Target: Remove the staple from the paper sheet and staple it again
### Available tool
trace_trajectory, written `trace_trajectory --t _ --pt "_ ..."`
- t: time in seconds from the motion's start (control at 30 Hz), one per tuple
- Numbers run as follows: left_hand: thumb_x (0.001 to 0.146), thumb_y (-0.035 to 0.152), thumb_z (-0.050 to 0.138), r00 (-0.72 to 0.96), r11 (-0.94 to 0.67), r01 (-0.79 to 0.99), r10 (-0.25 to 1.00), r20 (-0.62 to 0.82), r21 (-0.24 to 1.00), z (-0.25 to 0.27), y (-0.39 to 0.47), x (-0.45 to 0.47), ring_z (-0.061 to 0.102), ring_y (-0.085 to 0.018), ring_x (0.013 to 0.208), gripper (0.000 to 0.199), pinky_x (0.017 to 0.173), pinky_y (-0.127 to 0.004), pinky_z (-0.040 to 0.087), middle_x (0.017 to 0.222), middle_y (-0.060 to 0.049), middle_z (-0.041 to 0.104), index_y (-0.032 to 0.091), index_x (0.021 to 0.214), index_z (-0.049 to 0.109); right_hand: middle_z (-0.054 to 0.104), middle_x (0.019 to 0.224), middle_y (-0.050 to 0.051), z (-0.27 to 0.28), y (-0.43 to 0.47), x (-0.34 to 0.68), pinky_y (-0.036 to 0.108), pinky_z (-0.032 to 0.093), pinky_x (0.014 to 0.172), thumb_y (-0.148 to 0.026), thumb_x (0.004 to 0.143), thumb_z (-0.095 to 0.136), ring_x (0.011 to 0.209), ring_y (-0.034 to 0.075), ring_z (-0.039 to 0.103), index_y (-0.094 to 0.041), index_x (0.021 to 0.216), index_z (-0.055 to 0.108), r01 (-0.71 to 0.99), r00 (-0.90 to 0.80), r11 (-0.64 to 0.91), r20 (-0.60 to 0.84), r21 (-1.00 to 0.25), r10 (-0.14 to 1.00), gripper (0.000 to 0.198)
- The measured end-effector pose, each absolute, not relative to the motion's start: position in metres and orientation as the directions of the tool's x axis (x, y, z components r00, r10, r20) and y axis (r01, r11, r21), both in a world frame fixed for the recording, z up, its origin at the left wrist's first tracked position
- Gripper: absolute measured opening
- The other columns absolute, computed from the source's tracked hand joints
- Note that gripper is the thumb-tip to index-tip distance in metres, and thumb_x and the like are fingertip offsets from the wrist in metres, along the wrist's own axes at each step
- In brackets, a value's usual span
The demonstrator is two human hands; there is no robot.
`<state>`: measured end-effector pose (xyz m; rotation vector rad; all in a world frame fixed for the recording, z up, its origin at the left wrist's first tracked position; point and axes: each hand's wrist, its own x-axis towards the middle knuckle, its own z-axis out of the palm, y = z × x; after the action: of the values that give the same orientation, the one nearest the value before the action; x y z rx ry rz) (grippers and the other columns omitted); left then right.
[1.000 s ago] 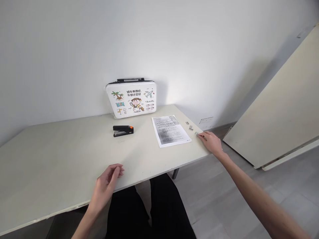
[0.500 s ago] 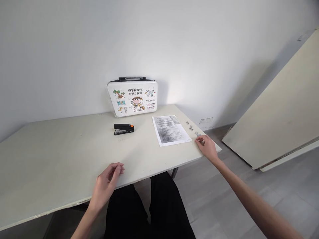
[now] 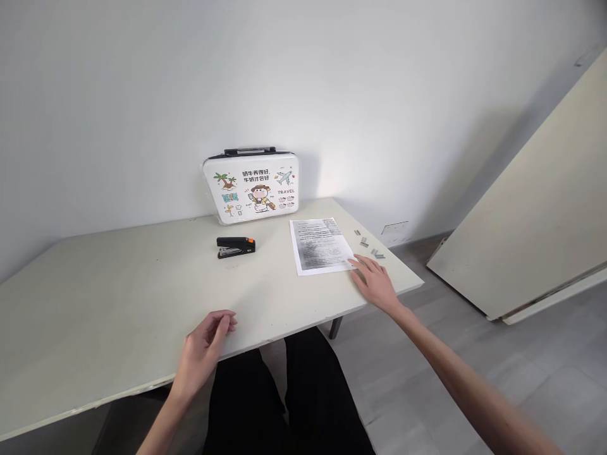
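My right hand (image 3: pixel 374 280) lies on the near right corner of a printed paper sheet (image 3: pixel 320 249), its fingers stretched out and apart. Just beyond that hand, several small strips of staples (image 3: pixel 364 242) are scattered along the right side of the table. My left hand (image 3: pixel 206 341) rests at the table's front edge, fingers curled in and thumb against them, with nothing visible in it. A black stapler (image 3: pixel 236 247) with an orange tab sits left of the sheet, apart from both hands.
A white case (image 3: pixel 256 189) with cartoon prints and a black handle stands against the wall at the back of the pale table (image 3: pixel 118 297). To the right, past the table edge, a large cream panel (image 3: pixel 531 208) leans over the grey floor (image 3: pixel 512 385).
My right hand has moved left from beside the staple strips onto the sheet's corner, and its fingers have spread. The sheet has shifted slightly. My left hand has stayed still.
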<state>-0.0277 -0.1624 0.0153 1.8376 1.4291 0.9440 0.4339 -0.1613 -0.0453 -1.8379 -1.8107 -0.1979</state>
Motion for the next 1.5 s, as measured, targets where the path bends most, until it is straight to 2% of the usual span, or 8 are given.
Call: trace_trajectory --t 0.17,0.47,0.6,0.73,0.9,1.13,1.33,1.5 --pt "0.099 0.065 0.054 0.158 -0.238 0.534 0.971 0.18 0.812 0.015 -0.162 -0.028 0.074 -0.024 0.094 0.046 0.086 -0.034 0.06 0.099 -0.006 0.076 0.023 0.108 0.07 0.059 0.156 0.005 -0.044 -0.162 0.431 0.05 0.043 0.114 -0.04 0.11 0.032 0.147 0.027 0.05 -0.03 0.141 0.065 0.971 0.033 0.068 0.411 -0.23 0.911 0.046" --pt "0.099 0.066 0.054 0.152 -0.249 0.536 0.968 0.198 0.807 0.019 -0.165 -0.024 0.074 -0.024 0.092 0.046 0.083 -0.034 0.06 0.098 -0.007 0.076 0.023 0.106 0.071 0.058 0.156 0.007 -0.041 -0.196 0.405 0.059 0.039 0.121 -0.046 0.109 0.04 0.149 0.032 0.047 -0.031 0.14 0.067 0.888 -0.029 0.211 0.407 -0.409 0.913 0.044" --pt "0.099 0.066 0.054 0.151 -0.242 0.532 0.97 0.19 0.811 0.021 -0.166 -0.024 0.074 -0.024 0.092 0.047 0.084 -0.033 0.06 0.098 -0.006 0.077 0.023 0.106 0.071 0.064 0.148 0.005 -0.025 -0.215 0.394 0.057 0.048 0.114 -0.05 0.109 0.042 0.145 0.033 0.051 -0.035 0.132 0.071 0.852 -0.063 0.234 0.352 -0.468 0.934 0.04" --pt "0.099 0.066 0.054 0.164 -0.237 0.545 0.971 0.175 0.804 0.022 -0.165 -0.025 0.075 -0.024 0.094 0.047 0.084 -0.033 0.06 0.1 -0.006 0.077 0.023 0.106 0.071 0.07 0.138 0.006 -0.01 -0.195 0.396 0.051 0.055 0.106 -0.054 0.107 0.045 0.133 0.032 0.06 -0.034 0.132 0.07 0.809 0.061 0.149 0.333 -0.568 0.941 0.041" --pt "0.099 0.066 0.054 0.162 -0.24 0.553 0.97 0.179 0.798 0.02 -0.163 -0.027 0.076 -0.025 0.095 0.047 0.083 -0.033 0.061 0.1 -0.007 0.078 0.023 0.107 0.072 0.051 0.162 0.003 -0.016 -0.146 0.4 0.056 0.043 0.12 -0.055 0.108 0.041 0.153 0.032 0.042 -0.035 0.149 0.059 0.8 -0.034 0.205 0.299 -0.563 0.954 0.049" --pt "0.098 0.068 0.053 0.166 -0.233 0.555 0.972 0.168 0.798 0.025 -0.164 -0.023 0.076 -0.027 0.095 0.049 0.082 -0.035 0.061 0.098 -0.008 0.078 0.023 0.104 0.072 0.043 0.167 -0.002 -0.037 -0.154 0.392 0.061 0.031 0.127 -0.054 0.109 0.042 0.159 0.032 0.031 -0.04 0.151 0.057 0.842 -0.151 0.287 0.312 -0.458 0.938 0.047" --pt "0.104 0.057 0.047 0.4 -0.424 0.517 0.888 0.227 0.744 0.027 -0.137 0.026 0.068 -0.029 0.12 0.041 0.104 -0.044 0.055 0.123 -0.01 0.074 0.025 0.113 0.07 0.043 0.167 0.0 -0.031 -0.181 0.377 0.065 0.027 0.128 -0.053 0.107 0.048 0.16 0.034 0.029 -0.041 0.151 0.058 0.83 -0.22 0.343 0.307 -0.44 0.926 0.046" --pt "0.107 0.055 0.044 0.596 -0.625 0.575 0.762 0.254 0.528 0.007 -0.092 0.073 0.038 -0.032 0.154 0.047 0.126 -0.053 0.034 0.155 -0.01 0.056 0.023 0.137 0.062 0.048 0.164 0.0 -0.021 -0.189 0.349 0.066 0.026 0.128 -0.055 0.106 0.051 0.16 0.035 0.029 -0.042 0.148 0.06 0.817 -0.265 0.375 0.293 -0.437 0.919 0.045"
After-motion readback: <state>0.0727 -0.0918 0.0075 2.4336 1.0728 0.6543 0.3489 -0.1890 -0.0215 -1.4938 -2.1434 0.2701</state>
